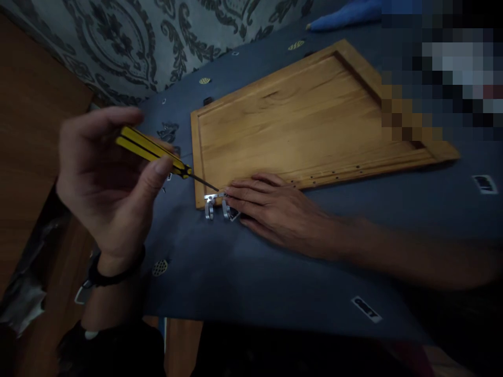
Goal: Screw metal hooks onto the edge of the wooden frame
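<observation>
My left hand (113, 178) grips a screwdriver (145, 146) with a yellow and black handle. Its dark shaft slants down to the right, its tip close to a shiny metal double hook (211, 199). The hook piece lies on the near left corner of a framed wooden panel (283, 115), its prongs reaching past the near edge. My right hand (279, 209) rests flat over that edge, fingers stretched out, its fingertips against the hook's right end. They cover part of the hook. Whether the tip meets a screw is too small to tell.
Beneath the panel is a dark blue printed cloth (294, 288). A small heap of dark metal pieces (168, 132) lies left of the panel. Along the panel's near edge run several small holes (337, 177). A blue object (346, 15) lies at the back, near patterned fabric (126, 42).
</observation>
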### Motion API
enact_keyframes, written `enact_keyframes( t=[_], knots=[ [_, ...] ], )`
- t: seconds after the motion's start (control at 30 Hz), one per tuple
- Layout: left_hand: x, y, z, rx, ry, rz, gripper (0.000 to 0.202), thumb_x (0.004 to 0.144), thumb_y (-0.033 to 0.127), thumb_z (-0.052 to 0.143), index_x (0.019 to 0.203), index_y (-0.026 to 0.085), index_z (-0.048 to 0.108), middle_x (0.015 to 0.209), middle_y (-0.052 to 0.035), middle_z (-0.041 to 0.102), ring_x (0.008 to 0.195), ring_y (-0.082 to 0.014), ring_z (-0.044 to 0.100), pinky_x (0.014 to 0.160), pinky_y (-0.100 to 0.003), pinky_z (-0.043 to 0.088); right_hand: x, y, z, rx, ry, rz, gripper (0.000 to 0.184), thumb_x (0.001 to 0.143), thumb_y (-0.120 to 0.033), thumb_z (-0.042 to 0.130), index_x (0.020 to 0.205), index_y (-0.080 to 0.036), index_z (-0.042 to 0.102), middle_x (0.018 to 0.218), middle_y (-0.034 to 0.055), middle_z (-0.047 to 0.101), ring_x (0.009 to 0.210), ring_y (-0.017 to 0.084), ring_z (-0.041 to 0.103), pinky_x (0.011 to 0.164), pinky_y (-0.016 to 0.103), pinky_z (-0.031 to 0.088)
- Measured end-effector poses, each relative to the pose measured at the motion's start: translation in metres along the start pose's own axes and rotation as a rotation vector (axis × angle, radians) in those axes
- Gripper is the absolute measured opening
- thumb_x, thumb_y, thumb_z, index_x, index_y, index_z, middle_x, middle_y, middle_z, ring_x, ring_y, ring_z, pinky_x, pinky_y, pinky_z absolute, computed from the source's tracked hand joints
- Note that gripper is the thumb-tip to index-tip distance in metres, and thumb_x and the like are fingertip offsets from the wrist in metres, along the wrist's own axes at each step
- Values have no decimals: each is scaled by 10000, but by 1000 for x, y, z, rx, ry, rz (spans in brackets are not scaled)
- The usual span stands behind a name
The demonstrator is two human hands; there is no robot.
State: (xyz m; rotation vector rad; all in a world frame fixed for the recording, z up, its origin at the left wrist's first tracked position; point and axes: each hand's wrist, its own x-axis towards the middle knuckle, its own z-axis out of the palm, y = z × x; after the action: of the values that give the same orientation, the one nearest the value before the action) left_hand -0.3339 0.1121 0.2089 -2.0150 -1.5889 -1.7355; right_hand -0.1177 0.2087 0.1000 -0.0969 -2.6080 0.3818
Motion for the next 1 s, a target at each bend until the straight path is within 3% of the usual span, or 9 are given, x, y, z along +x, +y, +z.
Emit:
enact_keyframes(
  t=[0.07, 0.2, 0.47, 0.63, 0.87, 1.0],
  knots=[
    [-2, 0, 7, 42, -85, 75, 442, 815, 179, 852, 1218, 271, 696, 1196, 8, 628, 903, -170, 755, 705, -346, 714, 0, -1, -1, 6, -7, 5, 402, 1054, -240, 459, 1415, -136, 601, 1421, 115, 671, 1373, 263, 562, 1147, 498, 420],
    [-5, 2, 14, 33, -72, 46, 425, 845, 166, 822, 1223, 319, 704, 1196, 4, 635, 908, -174, 753, 720, -342, 710, 0, -1, -1, 17, -9, 15, 399, 1052, -244, 462, 1405, -143, 616, 1418, 121, 673, 1373, 266, 563, 1147, 507, 418],
    [-13, -5, 14, 23, -146, 11, 479, 823, 394, 841, 1265, 329, 666, 1254, -2, 649, 946, -216, 761, 811, -391, 687, 0, -1, -1, 3, -7, 6, 408, 1067, -248, 423, 1416, -134, 602, 1433, 117, 663, 1369, 262, 565, 1142, 489, 418],
    [-14, -8, 15, 39, -160, 32, 501, 811, 449, 837, 1271, 357, 662, 1253, -9, 652, 946, -227, 761, 781, -385, 687, 1, 0, 0, 11, -5, 5, 408, 1058, -244, 432, 1418, -166, 608, 1408, 114, 681, 1361, 263, 572, 1135, 499, 419],
    [-14, 1, 22, 81, -111, 72, 422, 850, 294, 832, 1248, 316, 693, 1170, -26, 658, 942, -217, 730, 674, -354, 669, 2, -2, -2, 15, -16, 14, 406, 1059, -237, 431, 1403, -132, 618, 1425, 128, 668, 1368, 279, 574, 1151, 510, 429],
    [-13, 4, 21, 139, -69, 39, 405, 829, 231, 847, 1202, 322, 718, 1121, -12, 688, 984, -244, 730, 701, -370, 683, 2, -4, -5, 27, -57, 48, 407, 1063, -233, 432, 1417, -135, 607, 1461, 121, 640, 1392, 276, 558, 1185, 510, 415]
  ],
)
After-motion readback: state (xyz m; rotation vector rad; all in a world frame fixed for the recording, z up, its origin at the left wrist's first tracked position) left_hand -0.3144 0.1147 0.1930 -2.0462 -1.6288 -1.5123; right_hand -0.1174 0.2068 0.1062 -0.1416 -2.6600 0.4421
